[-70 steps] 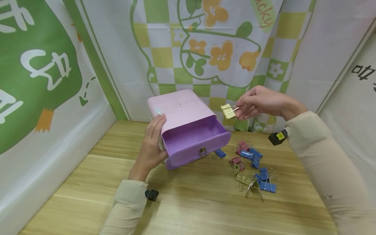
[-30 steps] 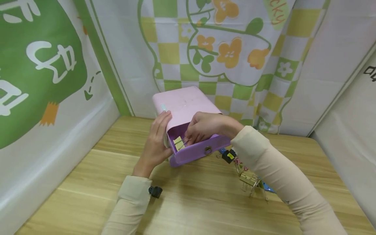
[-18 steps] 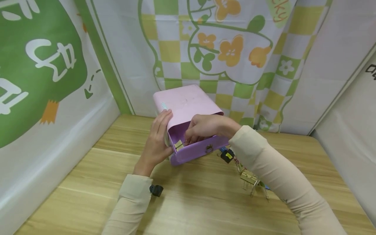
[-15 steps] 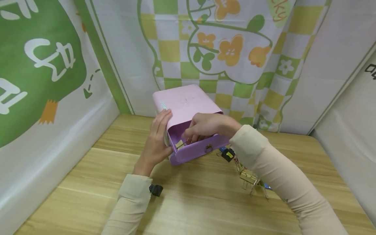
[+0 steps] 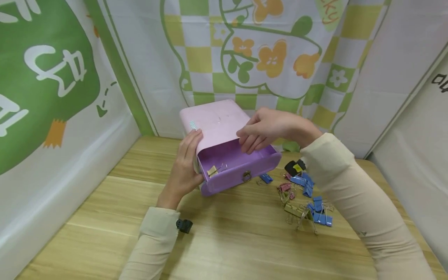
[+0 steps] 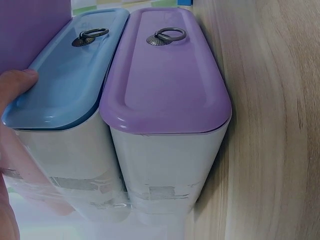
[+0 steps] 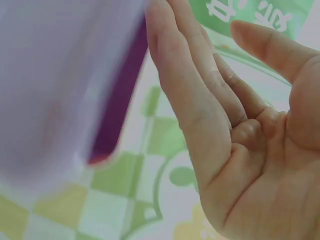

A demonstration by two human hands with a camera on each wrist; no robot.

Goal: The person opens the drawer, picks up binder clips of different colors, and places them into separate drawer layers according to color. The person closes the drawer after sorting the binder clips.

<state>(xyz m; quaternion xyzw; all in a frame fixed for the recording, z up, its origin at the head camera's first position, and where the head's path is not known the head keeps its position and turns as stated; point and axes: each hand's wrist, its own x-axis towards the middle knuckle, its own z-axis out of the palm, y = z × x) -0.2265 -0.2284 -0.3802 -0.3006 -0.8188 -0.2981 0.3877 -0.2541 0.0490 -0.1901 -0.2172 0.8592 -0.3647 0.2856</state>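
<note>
A pink-topped drawer box (image 5: 213, 116) stands on the wooden table with its top purple drawer (image 5: 224, 182) pulled out. Inside that drawer, at the left front corner, lies a yellow binder clip (image 5: 212, 171). My left hand (image 5: 180, 171) holds the box's left front corner, fingertips at the top edge; in the left wrist view its thumb touches the blue drawer front (image 6: 65, 75). Above the open drawer is my right hand (image 5: 267, 128), holding nothing, its fingers extended and thumb apart in the right wrist view. A lower purple drawer (image 6: 170, 75) is closed.
Right of the box, loose binder clips lie in a pile: blue clips (image 5: 322, 219), pink clips (image 5: 284, 187) and a yellow clip (image 5: 293, 210). One blue clip (image 5: 266, 178) sits close by the drawer front. A patterned curtain (image 5: 199, 60) hangs behind the box.
My right hand brought the yellow binder clip from the right into the drawer, let go of it there, and has risen up and to the right. My left hand stays on the box.
</note>
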